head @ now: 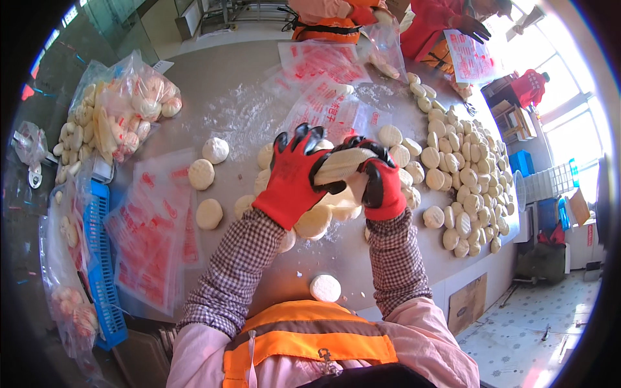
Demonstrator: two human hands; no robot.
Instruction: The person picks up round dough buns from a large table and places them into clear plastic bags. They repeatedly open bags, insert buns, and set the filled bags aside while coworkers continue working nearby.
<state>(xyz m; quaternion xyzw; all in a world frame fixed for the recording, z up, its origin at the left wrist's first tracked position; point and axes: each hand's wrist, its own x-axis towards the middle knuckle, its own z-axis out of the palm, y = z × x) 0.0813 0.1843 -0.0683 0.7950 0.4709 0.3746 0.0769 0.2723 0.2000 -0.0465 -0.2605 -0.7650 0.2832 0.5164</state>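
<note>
My left hand [298,179] and my right hand [381,182], both in red gloves with black fingertips, meet over the metal table [271,276]. Between them they hold a pale, ridged flat bun [344,165], tilted on its side; the right hand's fingers also close around a second pale piece [356,186] below it. Beneath and around the hands lie several round buns, among them a larger one [313,222] just below the left hand. One floury bun [325,288] rests near the table's front edge. Part of what lies under the hands is hidden.
A large pile of buns [470,179] covers the right side. Printed plastic bags [155,218] lie at left beside a blue plastic basket [102,262]; more bags [325,106] lie ahead. Filled clear bags [131,106] stand at back left. Co-workers stand across the table, one holding a printed bag [470,56].
</note>
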